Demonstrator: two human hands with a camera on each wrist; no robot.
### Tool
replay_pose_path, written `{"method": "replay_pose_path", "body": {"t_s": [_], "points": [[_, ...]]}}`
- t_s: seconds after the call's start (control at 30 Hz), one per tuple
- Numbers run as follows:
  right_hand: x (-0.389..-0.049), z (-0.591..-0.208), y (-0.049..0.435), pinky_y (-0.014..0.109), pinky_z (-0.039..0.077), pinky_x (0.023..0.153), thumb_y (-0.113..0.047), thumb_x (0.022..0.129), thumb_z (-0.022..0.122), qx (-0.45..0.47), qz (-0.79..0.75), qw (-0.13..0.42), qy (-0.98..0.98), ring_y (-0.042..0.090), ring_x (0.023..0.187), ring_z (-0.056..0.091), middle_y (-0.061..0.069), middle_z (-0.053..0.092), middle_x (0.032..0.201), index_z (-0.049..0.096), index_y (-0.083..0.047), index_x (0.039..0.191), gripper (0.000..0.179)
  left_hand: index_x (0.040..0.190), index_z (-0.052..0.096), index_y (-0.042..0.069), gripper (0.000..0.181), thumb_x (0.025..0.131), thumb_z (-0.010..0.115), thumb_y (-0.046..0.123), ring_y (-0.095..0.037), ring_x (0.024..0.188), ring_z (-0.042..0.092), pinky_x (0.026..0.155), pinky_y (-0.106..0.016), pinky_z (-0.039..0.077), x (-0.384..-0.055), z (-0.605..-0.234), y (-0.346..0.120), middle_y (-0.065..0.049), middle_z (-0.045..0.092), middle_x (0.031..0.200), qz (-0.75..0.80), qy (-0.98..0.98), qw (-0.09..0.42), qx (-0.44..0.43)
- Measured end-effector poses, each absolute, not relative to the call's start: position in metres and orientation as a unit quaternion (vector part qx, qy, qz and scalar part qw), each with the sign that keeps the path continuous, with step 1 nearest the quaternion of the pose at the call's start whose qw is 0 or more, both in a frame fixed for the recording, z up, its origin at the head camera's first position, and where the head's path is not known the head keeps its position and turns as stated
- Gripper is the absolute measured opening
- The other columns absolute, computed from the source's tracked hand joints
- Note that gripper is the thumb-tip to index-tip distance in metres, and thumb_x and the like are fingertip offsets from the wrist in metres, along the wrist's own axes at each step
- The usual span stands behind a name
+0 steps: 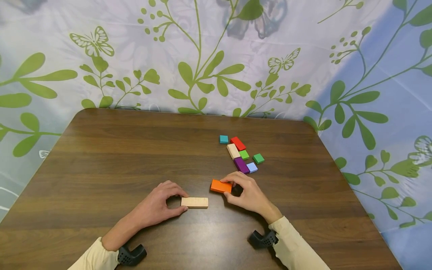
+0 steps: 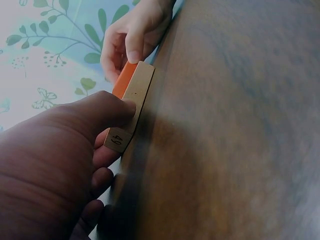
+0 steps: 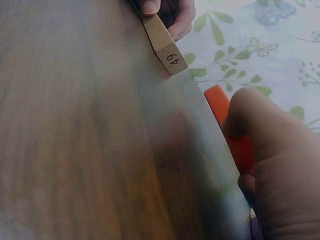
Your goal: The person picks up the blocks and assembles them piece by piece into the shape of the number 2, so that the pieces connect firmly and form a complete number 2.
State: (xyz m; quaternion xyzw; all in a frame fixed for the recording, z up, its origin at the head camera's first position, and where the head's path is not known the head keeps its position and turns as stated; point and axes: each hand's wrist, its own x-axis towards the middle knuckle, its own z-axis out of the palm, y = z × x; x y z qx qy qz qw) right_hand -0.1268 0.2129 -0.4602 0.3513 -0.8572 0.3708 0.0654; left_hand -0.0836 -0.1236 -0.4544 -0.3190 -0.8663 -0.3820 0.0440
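Between thumb and fingers my left hand [image 1: 158,205] pinches the left end of a plain wooden block [image 1: 194,203], which lies flat and lengthwise on the table. The number 49 is printed on the block's end [image 2: 116,140], seen in the left wrist view. My right hand [image 1: 248,193] pinches an orange block [image 1: 221,186] by its right end, just beyond and to the right of the wooden one. In the right wrist view the orange block [image 3: 227,125] is partly covered by the thumb, and a gap separates it from the wooden block [image 3: 167,50].
Past my right hand lies a loose cluster: a purple block [image 1: 241,165], a natural wood block [image 1: 233,151], a red block [image 1: 238,143], and small blue [image 1: 224,139], light green [image 1: 244,154], green [image 1: 258,158] and lavender [image 1: 252,167] pieces. A patterned cloth [image 1: 135,45] hangs behind the table [image 1: 118,150].
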Motion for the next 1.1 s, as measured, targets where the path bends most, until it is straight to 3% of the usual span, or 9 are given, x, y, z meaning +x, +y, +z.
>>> {"method": "replay_pose_path", "body": {"t_s": [1.1], "points": [[-0.1238, -0.4514, 0.2171, 0.028, 0.054, 0.084, -0.013, 0.086, 0.079, 0.399, 0.392, -0.036, -0.828, 0.008, 0.1, 0.06, -0.008, 0.067, 0.117, 0.069, -0.025, 0.121, 0.038, 0.107, 0.075, 0.027, 0.027, 0.083, 0.088, 0.026, -0.004, 0.095, 0.056, 0.083, -0.032, 0.049, -0.0842, -0.4539, -0.1236, 0.019, 0.068, 0.105, -0.389, -0.862, 0.044, -0.321]]}}
